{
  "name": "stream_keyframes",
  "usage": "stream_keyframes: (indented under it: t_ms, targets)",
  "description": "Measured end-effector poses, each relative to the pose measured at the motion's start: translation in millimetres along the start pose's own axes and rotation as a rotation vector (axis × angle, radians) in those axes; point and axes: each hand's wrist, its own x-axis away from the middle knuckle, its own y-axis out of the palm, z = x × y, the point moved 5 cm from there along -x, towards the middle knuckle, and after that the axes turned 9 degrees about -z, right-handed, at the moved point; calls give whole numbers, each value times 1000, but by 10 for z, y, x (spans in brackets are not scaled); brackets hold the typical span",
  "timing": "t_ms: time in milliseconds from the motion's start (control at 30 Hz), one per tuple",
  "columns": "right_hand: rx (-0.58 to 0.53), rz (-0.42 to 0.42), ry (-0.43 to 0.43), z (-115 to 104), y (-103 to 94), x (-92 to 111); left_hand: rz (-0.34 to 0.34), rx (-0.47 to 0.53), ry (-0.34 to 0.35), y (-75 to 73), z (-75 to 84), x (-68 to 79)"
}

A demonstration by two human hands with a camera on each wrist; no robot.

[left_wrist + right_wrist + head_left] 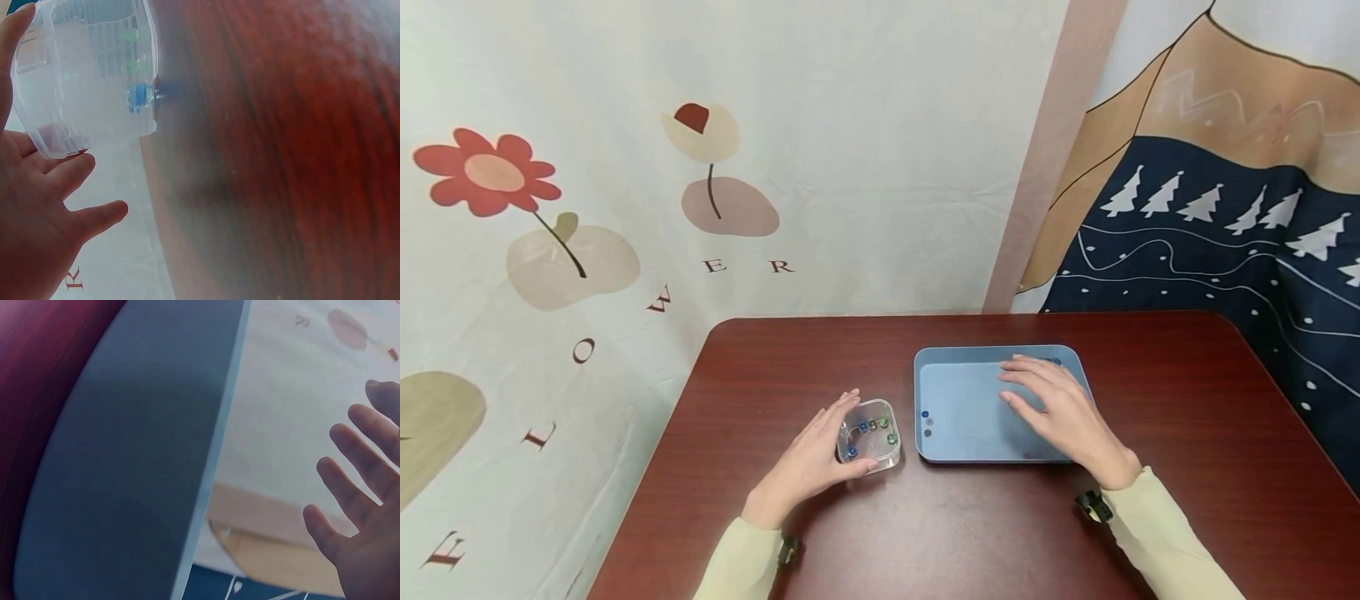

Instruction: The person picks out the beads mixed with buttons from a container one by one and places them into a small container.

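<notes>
A small clear plastic box (870,458) with several blue and green glass marbles (872,424) in it is on the table, left of the blue tray. My left hand (808,454) holds the box, thumb at its near side and fingers at its far left; the left wrist view shows some fingers (103,215) spread off its wall. Over the right part of the blue tray (970,442) is my right hand (1063,408), fingers apart and holding nothing. A few marbles (927,422) lie by the tray's left wall, and dark ones (1055,362) show at its far right, partly hidden by the hand.
The dark red-brown wooden table (880,533) carries the box and tray side by side. Behind it hangs a printed cloth (880,167) with flowers, letters and a mountain scene, close to the table's far edge.
</notes>
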Motion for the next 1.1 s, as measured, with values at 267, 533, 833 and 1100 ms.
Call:
stream_keyframes:
  t_ms: [267,533,833,1100]
  targets:
    - [82,-1,37,234,-121,92,4,-1,6,3,-4,-6]
    - [154,-50,84,449,-131,137,5,-2,11,4,-9,-9]
    - [209,-146,151,667,-69,178,5,-1,5,4,-13,-3]
    - [202,-234,223,797,-23,192,18,12,0,-1,-10,2]
